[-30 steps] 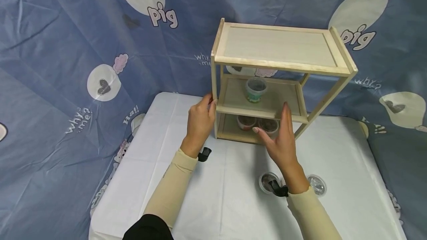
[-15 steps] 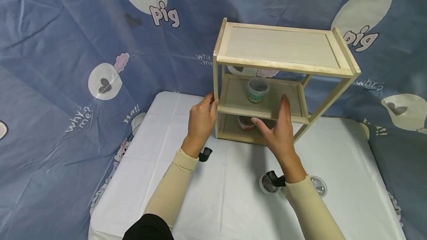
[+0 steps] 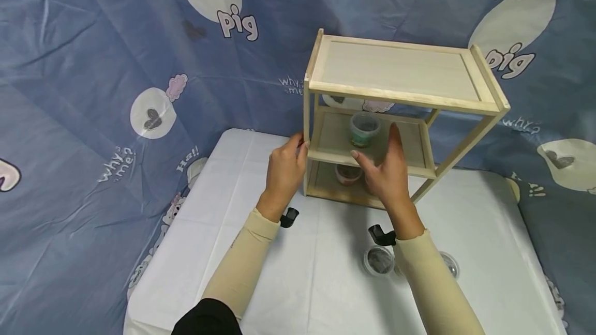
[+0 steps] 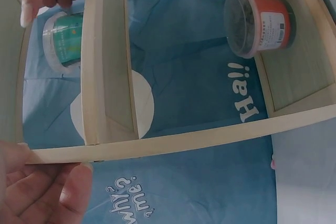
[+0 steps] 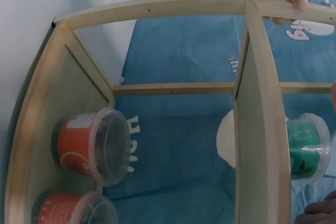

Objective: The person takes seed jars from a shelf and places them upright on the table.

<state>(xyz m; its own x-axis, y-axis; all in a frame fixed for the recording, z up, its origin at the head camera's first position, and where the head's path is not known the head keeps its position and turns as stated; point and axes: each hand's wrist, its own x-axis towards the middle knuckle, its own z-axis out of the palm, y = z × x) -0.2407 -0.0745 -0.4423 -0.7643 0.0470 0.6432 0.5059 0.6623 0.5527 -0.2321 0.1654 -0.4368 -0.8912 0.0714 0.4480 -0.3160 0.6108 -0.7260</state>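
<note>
A three-tier wooden shelf rack (image 3: 400,69) stands on the white-covered table. My left hand (image 3: 285,172) grips its left front post, thumb and fingers on either side in the left wrist view. A clear tub with a green label (image 3: 360,137) sits upright on the middle tier. My right hand (image 3: 390,179) is at the front of that tier, thumb and fingers spread, just short of the green-labelled tub. In the right wrist view, two tubs with red-orange labels, one upper (image 5: 79,142) and one lower (image 5: 62,208), stand on the bottom tier. My right hand mostly hides one of them in the head view.
A round clear container (image 3: 378,261) stands on the table (image 3: 265,273) before the rack. Another round clear item (image 3: 449,264) is partly hidden by my right sleeve. A blue printed cloth (image 3: 93,40) hangs behind the rack and lies around the table.
My right hand has moved forward and slightly left, closer to the green-labelled tub. My left hand keeps its grip on the post. The whole head view has shifted slightly.
</note>
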